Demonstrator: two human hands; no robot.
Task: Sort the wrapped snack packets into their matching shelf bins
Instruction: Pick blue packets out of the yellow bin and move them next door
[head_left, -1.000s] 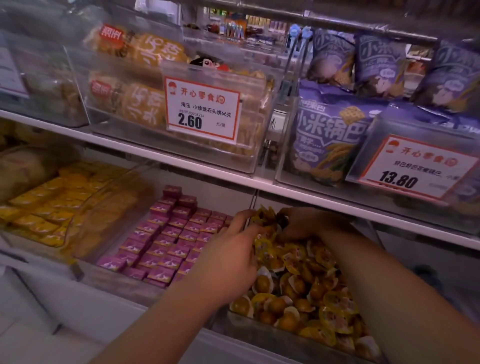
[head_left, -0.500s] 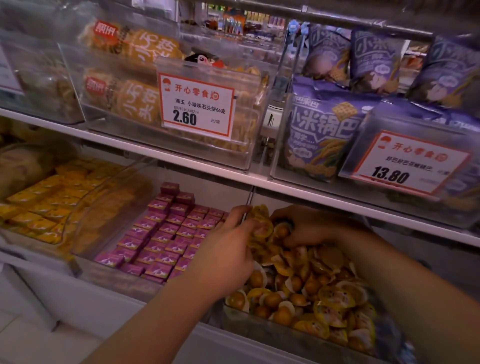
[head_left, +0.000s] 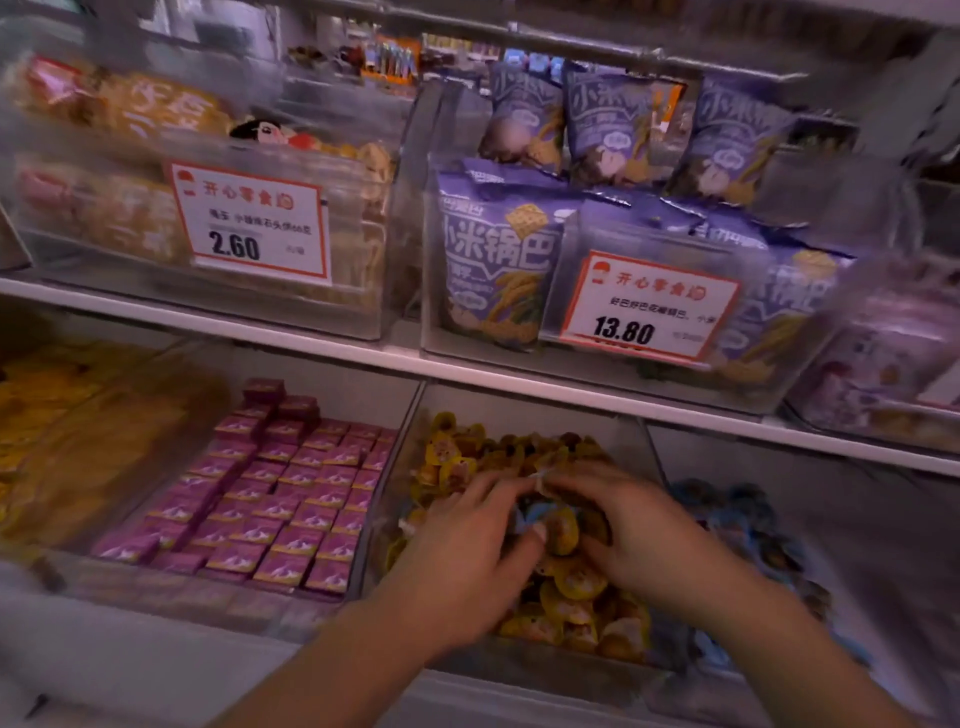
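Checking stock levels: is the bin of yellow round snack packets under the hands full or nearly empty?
Fairly full: the yellow packets are heaped across the clear bin, from back wall to front edge.

— We get dim, warm light here, don't we? The lower shelf sits in shadow under the board above.

— Yes, and we see motion blur nearly everywhere: the orange packets (head_left: 78, 441) at the left edge smear into streaks, and the hands are soft-edged.

— The price card (head_left: 649, 306) reading 13.80 is the sharpest thing we have — the small print on it stays unreadable.

— We also note wide-angle bending: the shelf edge (head_left: 467, 371) slopes and curves toward the right corner.
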